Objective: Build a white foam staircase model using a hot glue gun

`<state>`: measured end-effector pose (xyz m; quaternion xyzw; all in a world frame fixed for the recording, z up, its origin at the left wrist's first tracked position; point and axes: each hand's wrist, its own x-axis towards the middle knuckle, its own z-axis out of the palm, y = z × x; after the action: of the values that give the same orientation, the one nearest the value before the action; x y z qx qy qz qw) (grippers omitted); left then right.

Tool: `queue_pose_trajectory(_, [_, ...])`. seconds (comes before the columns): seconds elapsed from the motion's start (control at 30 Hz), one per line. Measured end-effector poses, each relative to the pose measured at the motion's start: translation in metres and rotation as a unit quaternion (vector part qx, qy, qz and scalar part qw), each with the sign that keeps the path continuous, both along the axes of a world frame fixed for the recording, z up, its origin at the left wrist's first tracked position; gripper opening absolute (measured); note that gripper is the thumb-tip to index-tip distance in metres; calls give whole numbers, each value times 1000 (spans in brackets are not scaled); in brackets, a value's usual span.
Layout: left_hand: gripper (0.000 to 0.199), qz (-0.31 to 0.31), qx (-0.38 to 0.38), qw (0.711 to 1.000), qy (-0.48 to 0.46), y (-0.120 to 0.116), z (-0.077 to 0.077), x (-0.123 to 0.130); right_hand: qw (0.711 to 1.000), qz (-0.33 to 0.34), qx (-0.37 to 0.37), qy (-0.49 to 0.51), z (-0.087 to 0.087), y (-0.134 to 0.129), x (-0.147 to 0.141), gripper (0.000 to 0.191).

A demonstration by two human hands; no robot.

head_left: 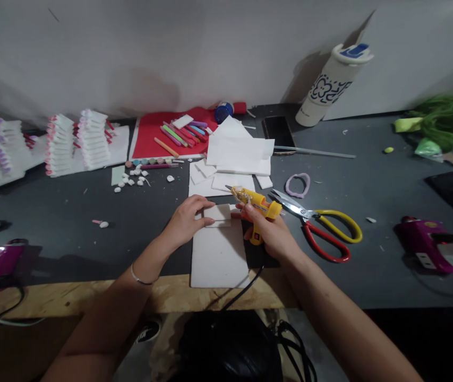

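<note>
Left hand (188, 218) pinching a small white piece (221, 212) at the white board's (219, 260) far end; right hand (271, 231) gripping the yellow glue gun (256, 199), fingertips perhaps touching the piece too.

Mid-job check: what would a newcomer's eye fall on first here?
First, the yellow glue gun, held at the centre in the right hand. Next, the large scissors with red and yellow handles, lying just right of that hand. Then the red sheet at the back, under the colourful sticks.
</note>
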<state>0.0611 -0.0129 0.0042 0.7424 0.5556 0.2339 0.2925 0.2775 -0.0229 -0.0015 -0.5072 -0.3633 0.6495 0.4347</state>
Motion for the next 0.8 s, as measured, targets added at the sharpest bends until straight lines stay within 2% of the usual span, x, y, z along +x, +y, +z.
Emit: queue_pose_trajectory(0.8, [31,-12,-35,999,20,4,5,1,1000,-7,-1,-2,1,0,-3,43])
